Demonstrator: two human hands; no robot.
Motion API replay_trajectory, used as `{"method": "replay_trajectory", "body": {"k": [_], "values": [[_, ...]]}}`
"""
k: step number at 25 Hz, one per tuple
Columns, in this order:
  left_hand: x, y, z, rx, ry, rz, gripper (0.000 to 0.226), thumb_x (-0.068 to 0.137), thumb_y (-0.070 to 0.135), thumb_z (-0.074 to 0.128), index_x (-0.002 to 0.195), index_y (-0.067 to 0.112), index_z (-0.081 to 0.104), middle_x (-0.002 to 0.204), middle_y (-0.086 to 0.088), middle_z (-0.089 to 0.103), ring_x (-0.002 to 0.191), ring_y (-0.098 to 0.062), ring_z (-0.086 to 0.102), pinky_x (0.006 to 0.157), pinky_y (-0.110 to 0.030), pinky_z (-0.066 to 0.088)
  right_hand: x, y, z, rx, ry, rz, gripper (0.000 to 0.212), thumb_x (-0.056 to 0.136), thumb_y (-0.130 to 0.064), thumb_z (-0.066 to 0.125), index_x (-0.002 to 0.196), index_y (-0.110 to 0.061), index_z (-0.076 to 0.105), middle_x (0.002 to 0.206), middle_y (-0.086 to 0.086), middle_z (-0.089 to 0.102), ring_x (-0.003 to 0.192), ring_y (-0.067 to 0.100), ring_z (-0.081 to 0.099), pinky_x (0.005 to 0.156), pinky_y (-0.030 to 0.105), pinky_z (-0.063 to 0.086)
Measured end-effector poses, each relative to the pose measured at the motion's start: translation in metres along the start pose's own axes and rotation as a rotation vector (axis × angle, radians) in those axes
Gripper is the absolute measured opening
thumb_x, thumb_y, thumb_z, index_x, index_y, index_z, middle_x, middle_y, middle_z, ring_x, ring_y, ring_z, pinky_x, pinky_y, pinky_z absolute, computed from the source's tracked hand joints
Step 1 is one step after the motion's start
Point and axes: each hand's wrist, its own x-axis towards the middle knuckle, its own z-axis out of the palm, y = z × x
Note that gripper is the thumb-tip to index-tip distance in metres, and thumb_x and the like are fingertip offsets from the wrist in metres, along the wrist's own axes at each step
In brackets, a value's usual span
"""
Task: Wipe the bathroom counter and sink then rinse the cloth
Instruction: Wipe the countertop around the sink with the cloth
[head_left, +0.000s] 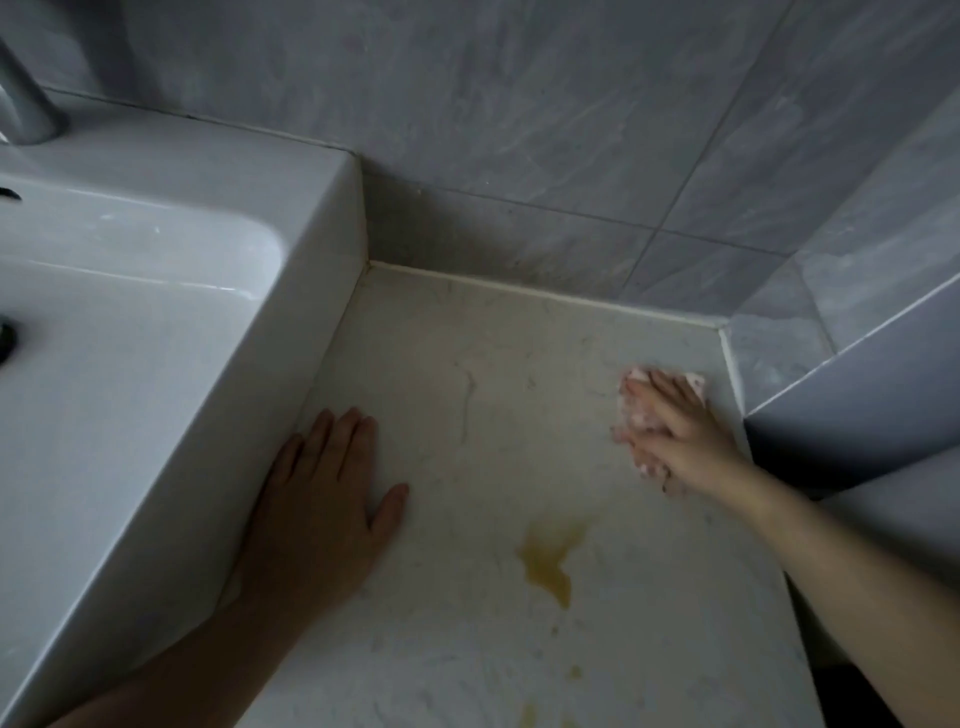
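Now the right hand (670, 421) presses a pink cloth (641, 410) on the counter (493, 374), by the wall. Flat and open, the left hand (322, 499) rests beside the sink (156, 291). Yellow stains (548, 561) remain, so wiping seems barely begun.

Sink (156, 291) left of counter (493, 415)

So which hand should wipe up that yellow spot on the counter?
Probably the right hand. It presses the pink cloth on the counter, and the yellow stain lies close by, a little nearer the person. The left hand rests flat and bare beside the sink.
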Motion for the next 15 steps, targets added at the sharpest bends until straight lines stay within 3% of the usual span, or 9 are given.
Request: {"method": "replay_trajectory", "body": {"k": [2, 3, 4, 6, 10, 12, 15], "values": [[0.001, 0.000, -0.002, 0.002, -0.004, -0.004, 0.068, 0.084, 0.048, 0.033, 0.129, 0.000, 0.051, 0.133, -0.018, 0.053, 0.125, -0.035, 0.047, 0.102, -0.046, 0.032, 0.032, -0.009, -0.020, 0.106, 0.051, 0.133, 0.027, 0.096, -0.025, 0.046, 0.120, -0.020, 0.056, 0.128, 0.002, 0.055, 0.107, 0.017, 0.055, 0.105, 0.032, 0.030], [0.001, 0.000, -0.002, -0.001, 0.001, -0.011, 0.068, 0.084, 0.048, 0.032, 0.129, 0.000, 0.051, 0.133, -0.017, 0.053, 0.125, -0.035, 0.047, 0.102, -0.046, 0.033, 0.047, -0.012, -0.024, 0.006, 0.114, 0.171, 0.020, 0.096, -0.027, 0.040, 0.106, -0.022, 0.057, 0.112, 0.003, 0.064, 0.095, 0.018, 0.058, 0.104, 0.034, 0.030], [0.001, 0.000, -0.002, 0.000, 0.006, -0.015, 0.068, 0.084, 0.048, 0.032, 0.129, 0.001, 0.051, 0.133, -0.017, 0.053, 0.125, -0.035, 0.047, 0.102, -0.046, 0.033, 0.061, -0.008, -0.021, -0.152, 0.172, 0.167, 0.020, 0.093, -0.029, 0.037, 0.100, -0.023, 0.055, 0.102, 0.002, 0.068, 0.098, 0.021, 0.058, 0.109, 0.039, 0.021], [0.001, 0.000, -0.002, 0.008, 0.014, -0.011, 0.068, 0.084, 0.049, 0.032, 0.129, 0.001, 0.052, 0.133, -0.016, 0.053, 0.125, -0.035, 0.047, 0.102, -0.046, 0.033, 0.072, 0.011, -0.012, -0.384, 0.215, 0.140, 0.024, 0.090, -0.030, 0.038, 0.108, -0.023, 0.053, 0.111, 0.005, 0.064, 0.118, 0.022, 0.049, 0.114, 0.049, 0.002], [0.001, -0.001, -0.001, 0.021, 0.035, 0.005, 0.067, 0.084, 0.048, 0.033, 0.128, 0.001, 0.052, 0.132, -0.016, 0.054, 0.124, -0.035, 0.048, 0.101, -0.045, 0.032, 0.054, 0.026, -0.007, -0.321, 0.202, 0.147, 0.059, 0.084, -0.050, 0.018, 0.135, -0.028, 0.040, 0.151, 0.003, 0.033, 0.141, 0.024, 0.022, 0.117, 0.040, 0.006], [0.001, 0.000, -0.002, 0.012, 0.031, 0.004, 0.067, 0.084, 0.048, 0.033, 0.128, 0.001, 0.052, 0.133, -0.016, 0.053, 0.124, -0.035, 0.047, 0.101, -0.044, 0.031, 0.029, 0.014, 0.006, -0.349, 0.235, 0.094, 0.071, 0.084, -0.055, 0.008, 0.142, -0.024, 0.037, 0.154, 0.004, 0.030, 0.142, 0.026, 0.023, 0.116, 0.038, 0.008], [0.002, 0.000, -0.003, -0.002, 0.024, 0.001, 0.068, 0.084, 0.048, 0.033, 0.128, 0.001, 0.052, 0.133, -0.017, 0.053, 0.124, -0.036, 0.047, 0.101, -0.045, 0.033, -0.046, -0.002, 0.043, -0.441, 0.195, -0.268, 0.067, 0.098, -0.049, 0.009, 0.133, -0.010, 0.052, 0.139, 0.013, 0.051, 0.130, 0.033, 0.045, 0.110, 0.043, 0.021]]}}
